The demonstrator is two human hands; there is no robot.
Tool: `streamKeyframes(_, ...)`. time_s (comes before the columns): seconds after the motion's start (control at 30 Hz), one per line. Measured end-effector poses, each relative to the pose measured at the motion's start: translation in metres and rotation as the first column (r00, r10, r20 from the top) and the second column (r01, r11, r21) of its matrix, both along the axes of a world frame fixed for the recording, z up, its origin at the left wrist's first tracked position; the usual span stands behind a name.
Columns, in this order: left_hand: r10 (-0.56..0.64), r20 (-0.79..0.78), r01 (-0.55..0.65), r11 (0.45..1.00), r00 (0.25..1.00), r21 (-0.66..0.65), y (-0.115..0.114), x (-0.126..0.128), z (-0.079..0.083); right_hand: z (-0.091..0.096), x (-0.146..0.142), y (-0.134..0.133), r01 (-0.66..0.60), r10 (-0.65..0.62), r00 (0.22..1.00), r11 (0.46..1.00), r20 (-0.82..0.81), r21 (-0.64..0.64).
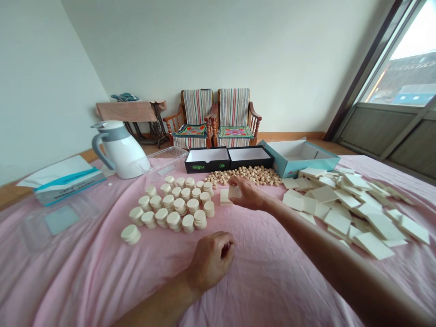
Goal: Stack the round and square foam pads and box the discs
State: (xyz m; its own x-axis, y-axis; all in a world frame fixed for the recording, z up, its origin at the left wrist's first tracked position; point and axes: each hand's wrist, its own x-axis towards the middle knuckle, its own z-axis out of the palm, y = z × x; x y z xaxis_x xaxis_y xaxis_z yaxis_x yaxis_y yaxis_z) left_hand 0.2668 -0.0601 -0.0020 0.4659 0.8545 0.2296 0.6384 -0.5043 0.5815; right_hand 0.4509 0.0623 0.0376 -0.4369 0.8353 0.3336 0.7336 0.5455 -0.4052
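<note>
My right hand (248, 193) reaches forward over the pink cloth and pinches a pale square tile (235, 191) above a small stack of square tiles (224, 197). My left hand (213, 258) rests on the cloth nearer to me, its fingers curled into a loose fist; I cannot see anything in it. Several short stacks of round pale discs (173, 204) stand in rows left of the right hand. Small wooden beads (248, 175) lie in a heap just beyond it. A loose pile of square tiles (350, 204) spreads to the right.
A white jug (121, 150) stands at the far left. Two open black boxes (228, 159) and a teal box (299, 156) line the far edge of the pink-covered table (85, 272). A clear lid (61, 218) and a tissue packet (64, 179) lie left. Two striped chairs (214, 118) stand behind.
</note>
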Motion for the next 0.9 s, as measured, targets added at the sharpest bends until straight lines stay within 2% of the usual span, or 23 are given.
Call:
streamKeyframes(0.2,0.002,0.017,-0.002,0.999,1.000,-0.033,-0.001,-0.001,0.000,-0.003,-0.026,0.015,-0.080,0.082,0.993,0.996,0.081,-0.039)
streamKeyframes(0.37,0.006,0.003,-0.006,0.999,1.000,-0.033,0.000,-0.001,0.000,-0.008,-0.022,0.014,-0.093,0.097,0.992,0.994,0.080,-0.058)
streamKeyframes(0.47,0.001,-0.007,-0.001,1.000,1.000,-0.023,0.000,-0.001,0.001,-0.001,0.002,0.009,-0.047,0.047,0.999,0.999,0.017,0.019)
streamKeyframes(0.57,-0.007,-0.009,0.007,1.000,1.000,-0.010,0.000,0.000,0.001,0.007,0.045,0.001,0.116,-0.116,0.993,0.993,0.017,0.014)
streamKeyframes(0.67,-0.003,-0.006,0.003,1.000,1.000,-0.005,0.001,0.001,0.000,0.009,0.095,-0.009,0.279,-0.270,0.950,0.959,0.153,-0.039)
streamKeyframes(0.73,-0.004,-0.008,0.004,1.000,1.000,-0.006,0.002,0.001,0.000,0.005,0.123,-0.017,0.371,-0.344,0.894,0.928,0.287,-0.043)
streamKeyframes(0.83,-0.002,-0.017,0.002,1.000,1.000,-0.002,0.002,0.001,-0.001,-0.006,0.146,-0.032,0.456,-0.394,0.804,0.889,0.446,-0.035)
streamKeyframes(0.9,-0.001,-0.023,0.001,1.000,1.000,0.000,0.002,0.001,-0.002,-0.013,0.151,-0.039,0.467,-0.391,0.780,0.884,0.489,-0.038)
